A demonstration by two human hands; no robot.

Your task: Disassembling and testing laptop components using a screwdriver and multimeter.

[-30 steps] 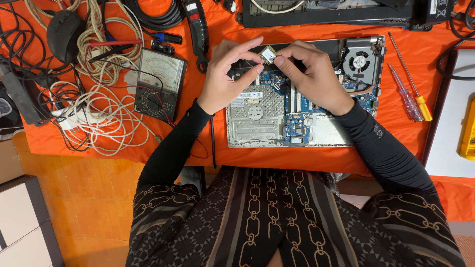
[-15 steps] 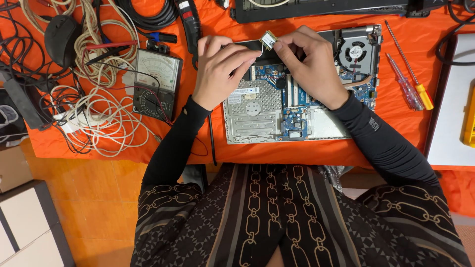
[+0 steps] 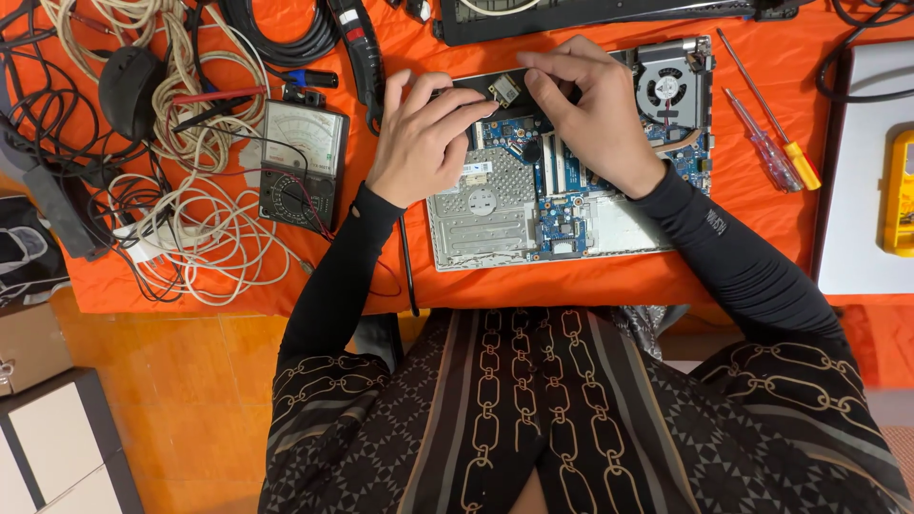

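An opened laptop base (image 3: 486, 214) lies on the orange cloth with its blue circuit board and cooling fan (image 3: 666, 88) exposed. My left hand (image 3: 424, 138) and my right hand (image 3: 590, 109) meet over the far part of the board. Between them they grip a narrow black bar (image 3: 468, 90) from both ends. A small metallic card (image 3: 503, 90) sits at the bar's middle, between my fingertips. My palms hide the board under them.
An analogue multimeter (image 3: 300, 162) with red and black leads lies left of the laptop, next to tangled white cables (image 3: 190, 219). Two screwdrivers (image 3: 771, 143) lie to the right, then a white device with a yellow meter (image 3: 900, 190). A black keyboard part (image 3: 590, 14) lies beyond.
Both hands have kept hold of the black bar and brought it down a little closer to the board. The camera view has shifted slightly.
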